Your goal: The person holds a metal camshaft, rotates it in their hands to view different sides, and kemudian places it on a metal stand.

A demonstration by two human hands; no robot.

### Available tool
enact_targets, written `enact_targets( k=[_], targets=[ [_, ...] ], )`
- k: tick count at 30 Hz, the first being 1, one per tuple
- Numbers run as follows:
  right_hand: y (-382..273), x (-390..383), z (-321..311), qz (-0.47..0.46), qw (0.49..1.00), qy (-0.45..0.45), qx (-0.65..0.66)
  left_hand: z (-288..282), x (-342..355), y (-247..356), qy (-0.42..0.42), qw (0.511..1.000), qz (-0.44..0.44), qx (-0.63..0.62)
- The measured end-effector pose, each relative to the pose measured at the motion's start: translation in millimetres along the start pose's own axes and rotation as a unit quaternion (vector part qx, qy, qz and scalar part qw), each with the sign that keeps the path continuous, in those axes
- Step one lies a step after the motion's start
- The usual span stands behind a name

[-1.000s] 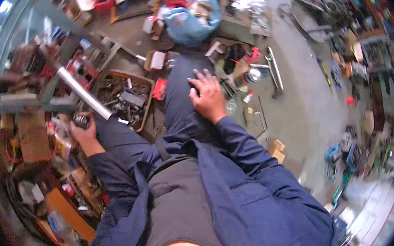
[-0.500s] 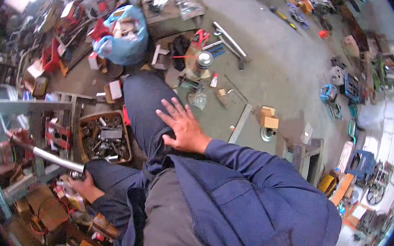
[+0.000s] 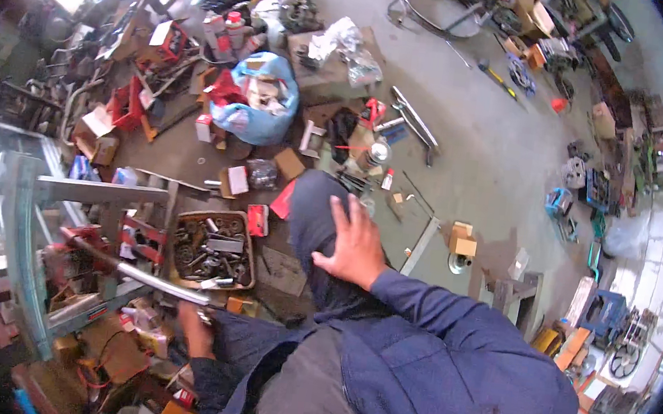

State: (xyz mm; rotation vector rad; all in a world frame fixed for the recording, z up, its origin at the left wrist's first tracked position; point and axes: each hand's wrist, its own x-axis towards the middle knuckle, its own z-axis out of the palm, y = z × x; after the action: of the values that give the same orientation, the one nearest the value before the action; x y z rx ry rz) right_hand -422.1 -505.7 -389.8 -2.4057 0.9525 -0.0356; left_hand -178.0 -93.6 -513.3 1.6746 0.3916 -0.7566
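Observation:
My left hand (image 3: 196, 330), low at the left beside my left leg, is closed at the near end of a long shiny metal tube (image 3: 158, 282). The tube slants up and leftward, and its far part looks darker. Just how the fingers wrap it is partly hidden. My right hand (image 3: 358, 246) rests on my bent right knee with its fingers spread, holding nothing. Between the tube and that knee lies a shallow tray (image 3: 253, 257) full of greasy metal parts and sockets. A small red box (image 3: 257, 220) sits against the tray's far right corner.
A metal frame (image 3: 20, 247) stands at the left, over boxes and clutter. A blue plastic bag (image 3: 251, 124), a can (image 3: 376, 154), a small carton (image 3: 462, 241) and a metal bar (image 3: 422, 247) are on the floor ahead. A low stand (image 3: 529, 304) is at the right.
The view has shifted, so the floor things appear farther right and lower. My right knee has swung right, with my hand still on it, baring the red box. My left hand stays at the tube.

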Motion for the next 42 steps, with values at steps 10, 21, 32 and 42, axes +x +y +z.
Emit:
enact_targets(
  k=[10, 21, 32, 42],
  targets=[
    [-62, -81, -160, 0.176, 0.971, -0.163, 0.020, 131, -206, 122, -0.152, 0.919, 0.035, 0.362],
    [-91, -302, -285, 0.362, 0.875, -0.165, 0.277, 53, -305, 249, -0.243, 0.898, -0.353, -0.100],
    [-132, -620, -200, 0.595, 0.758, -0.065, 0.257, -30, -257, 284, -0.435, 0.840, -0.110, 0.305],
    [-247, -716, -17, 0.633, 0.659, 0.014, 0.405, 64, -233, 276, -0.525, 0.611, 0.079, 0.587]
  ],
)
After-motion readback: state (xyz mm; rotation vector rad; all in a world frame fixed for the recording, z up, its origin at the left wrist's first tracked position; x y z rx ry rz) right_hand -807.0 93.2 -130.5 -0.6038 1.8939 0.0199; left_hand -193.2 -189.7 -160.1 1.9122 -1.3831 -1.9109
